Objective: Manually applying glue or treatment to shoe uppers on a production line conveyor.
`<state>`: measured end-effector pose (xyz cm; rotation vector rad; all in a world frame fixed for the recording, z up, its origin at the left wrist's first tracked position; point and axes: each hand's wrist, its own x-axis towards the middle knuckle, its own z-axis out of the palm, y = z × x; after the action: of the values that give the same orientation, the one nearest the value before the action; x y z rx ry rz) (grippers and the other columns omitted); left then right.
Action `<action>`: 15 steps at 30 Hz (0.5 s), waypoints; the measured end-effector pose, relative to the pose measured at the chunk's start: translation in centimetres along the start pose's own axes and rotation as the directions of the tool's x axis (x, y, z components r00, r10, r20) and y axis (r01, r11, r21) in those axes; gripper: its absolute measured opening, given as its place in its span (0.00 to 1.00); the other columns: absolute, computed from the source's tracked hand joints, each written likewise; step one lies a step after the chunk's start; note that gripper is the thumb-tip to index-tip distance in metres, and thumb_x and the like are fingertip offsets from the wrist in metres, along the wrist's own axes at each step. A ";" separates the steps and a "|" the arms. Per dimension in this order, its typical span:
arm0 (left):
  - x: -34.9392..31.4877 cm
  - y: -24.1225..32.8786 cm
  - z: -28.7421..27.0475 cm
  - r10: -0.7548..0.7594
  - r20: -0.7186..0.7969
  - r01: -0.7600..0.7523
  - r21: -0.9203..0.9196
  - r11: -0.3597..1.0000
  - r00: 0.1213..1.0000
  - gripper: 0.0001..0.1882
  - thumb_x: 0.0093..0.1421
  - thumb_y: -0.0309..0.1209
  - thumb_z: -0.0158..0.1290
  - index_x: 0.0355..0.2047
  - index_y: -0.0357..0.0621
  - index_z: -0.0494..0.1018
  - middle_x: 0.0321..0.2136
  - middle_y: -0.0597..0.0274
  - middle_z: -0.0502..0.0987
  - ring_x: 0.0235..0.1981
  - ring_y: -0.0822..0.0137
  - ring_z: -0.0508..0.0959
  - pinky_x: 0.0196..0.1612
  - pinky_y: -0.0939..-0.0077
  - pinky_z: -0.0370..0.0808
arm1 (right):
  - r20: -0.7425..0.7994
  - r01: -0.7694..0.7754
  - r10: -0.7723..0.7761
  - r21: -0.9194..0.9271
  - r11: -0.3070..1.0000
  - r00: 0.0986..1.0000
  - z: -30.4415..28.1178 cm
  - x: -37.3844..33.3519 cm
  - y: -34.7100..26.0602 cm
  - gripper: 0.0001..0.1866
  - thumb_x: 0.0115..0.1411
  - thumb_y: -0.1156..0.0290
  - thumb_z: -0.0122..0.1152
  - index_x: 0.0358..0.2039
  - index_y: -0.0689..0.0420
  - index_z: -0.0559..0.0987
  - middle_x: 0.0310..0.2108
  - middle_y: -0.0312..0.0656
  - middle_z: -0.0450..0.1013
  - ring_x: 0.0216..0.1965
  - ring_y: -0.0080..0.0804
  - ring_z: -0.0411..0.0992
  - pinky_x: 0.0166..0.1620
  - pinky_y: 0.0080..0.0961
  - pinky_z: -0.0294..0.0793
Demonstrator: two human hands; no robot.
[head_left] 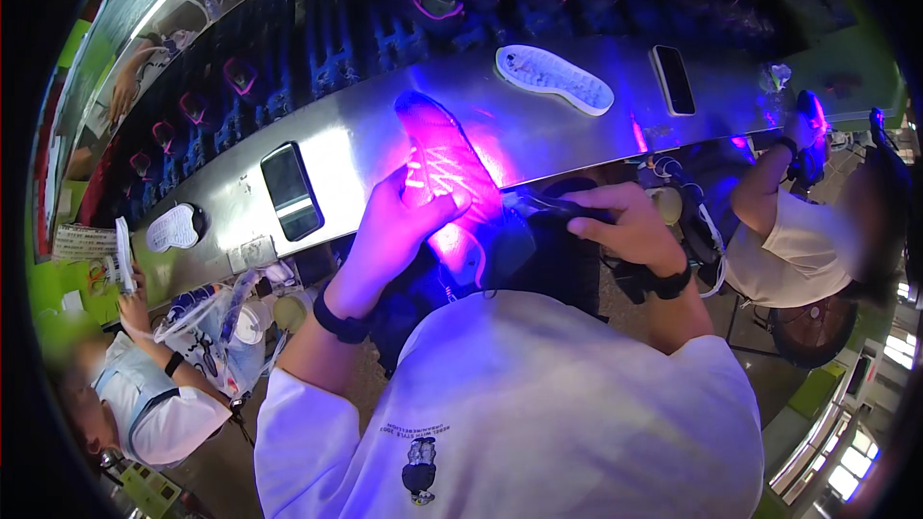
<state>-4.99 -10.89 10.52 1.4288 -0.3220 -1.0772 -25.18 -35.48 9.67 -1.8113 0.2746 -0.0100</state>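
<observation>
My left hand [399, 221] is closed around a lace-up shoe [450, 156], thumb across its laced top. The toe points away from me over the metal bench edge. Purple-pink light washes over the shoe, so its true colour cannot be told. In my right hand [630, 221] is a dark tool with a long handle [567, 210], its tip close to the shoe's heel side. Whether that tip touches the shoe is unclear. A white shoe sole [555, 80] lies on the bench beyond, to the right of the toe.
A metal bench [356, 135] crosses in front of me. On it lie a phone [292, 192] at left, another phone [673, 80] at right and a second sole [175, 228]. Behind runs a dark conveyor [336, 48] carrying pink-edged shoe parts. Co-workers sit on both sides.
</observation>
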 end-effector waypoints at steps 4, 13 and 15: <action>1.1 0.4 0.9 0.016 -0.021 -0.017 -0.075 0.997 1.000 0.26 0.60 0.27 0.63 0.57 0.33 0.70 0.47 0.54 0.80 0.48 0.65 0.81 0.53 0.68 0.78 | 0.006 -0.136 0.136 -0.014 0.991 0.991 -1.5 -1.2 -1.2 0.18 0.58 0.72 0.72 0.49 0.62 0.83 0.32 0.35 0.79 0.33 0.19 0.72 0.38 0.21 0.71; -0.4 -0.8 -0.4 -0.053 -0.120 0.031 -0.181 0.983 0.991 0.26 0.65 0.39 0.58 0.57 0.33 0.68 0.45 0.57 0.80 0.45 0.67 0.82 0.48 0.73 0.79 | -0.090 -0.077 0.061 -0.188 0.979 0.994 0.7 -1.3 -2.1 0.18 0.56 0.75 0.71 0.49 0.59 0.84 0.30 0.40 0.79 0.31 0.25 0.74 0.37 0.23 0.73; -0.9 -1.5 -1.1 -0.029 -0.134 0.002 -0.202 0.979 0.991 0.26 0.65 0.41 0.57 0.57 0.34 0.69 0.44 0.59 0.80 0.43 0.69 0.83 0.45 0.75 0.81 | -0.072 -0.039 0.021 -0.262 0.964 0.997 0.9 -0.7 -3.4 0.19 0.55 0.76 0.71 0.49 0.57 0.84 0.29 0.41 0.78 0.30 0.27 0.74 0.37 0.24 0.73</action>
<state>-5.21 -9.21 9.31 1.3170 -0.1002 -0.9896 -25.08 -33.71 12.77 -2.0739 0.3667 -0.0153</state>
